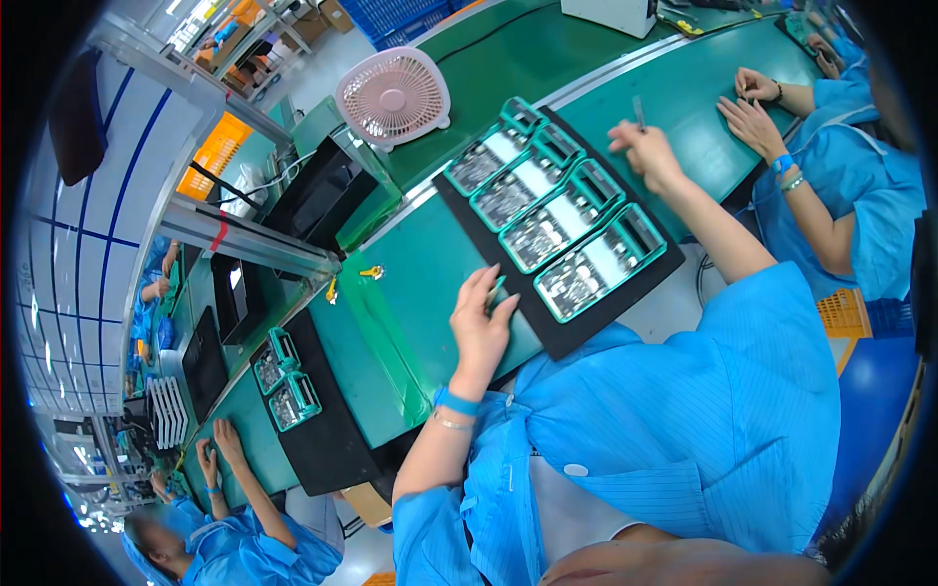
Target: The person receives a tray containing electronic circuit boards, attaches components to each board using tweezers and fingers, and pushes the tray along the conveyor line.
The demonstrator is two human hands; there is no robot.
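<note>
Several teal-green frames (586, 283) holding circuit boards lie in a row on a black mat (640, 293) in front of me. My left hand (479, 327) hovers by the mat's near left edge. Its fingers are curled round a small green piece (499, 283), partly hidden, whose kind I cannot make out. Beyond the right side of the row, my right hand (650, 159) is raised over the bench, closed on a slim grey stick-like tool (639, 110) that points away from me. Its tip is blurred.
A pink fan (394, 95) stands behind the row. Small yellow objects (372, 272) lie on the green bench (381, 322). Left of me, another black mat (327, 439) bears more green frames (293, 401). Co-workers in blue sit at both sides, their hands over the bench.
</note>
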